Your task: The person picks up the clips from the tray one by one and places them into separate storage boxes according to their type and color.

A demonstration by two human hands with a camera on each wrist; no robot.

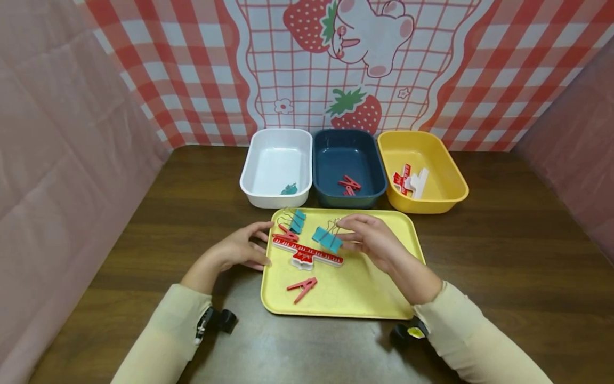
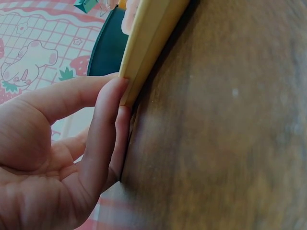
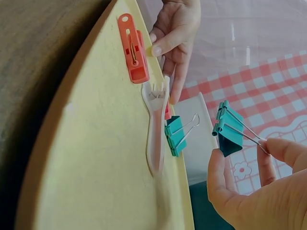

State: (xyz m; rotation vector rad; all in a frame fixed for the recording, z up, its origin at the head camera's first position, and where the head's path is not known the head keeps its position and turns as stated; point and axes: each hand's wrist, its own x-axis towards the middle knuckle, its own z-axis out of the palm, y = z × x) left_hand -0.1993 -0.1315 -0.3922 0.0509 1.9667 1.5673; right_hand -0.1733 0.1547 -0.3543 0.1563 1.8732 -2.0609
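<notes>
My right hand [image 1: 371, 240] pinches the wire handles of a teal binder clip [image 1: 328, 239] above the yellow tray [image 1: 369, 293]. In the right wrist view that binder clip [image 3: 230, 129] hangs off the tray surface. With its fingertips my left hand [image 1: 240, 248] touches the tray's left edge. On the tray, another teal binder clip [image 1: 297, 221] lies at the upper left, beside a red clothespin [image 1: 286, 234]. Below them is a long red-and-white clip [image 1: 307, 253] with a ruler-like pattern. A second red clothespin [image 1: 303, 288] lies nearer the front.
Behind the tray, three bins stand side by side. The white bin [image 1: 275, 200] holds a teal binder clip [image 1: 289, 189]. Red clothespins [image 1: 350, 184] lie in the dark blue bin [image 1: 350, 201]. A red clip [image 1: 403, 178] and a white clip [image 1: 419, 183] are in the yellow bin [image 1: 427, 207].
</notes>
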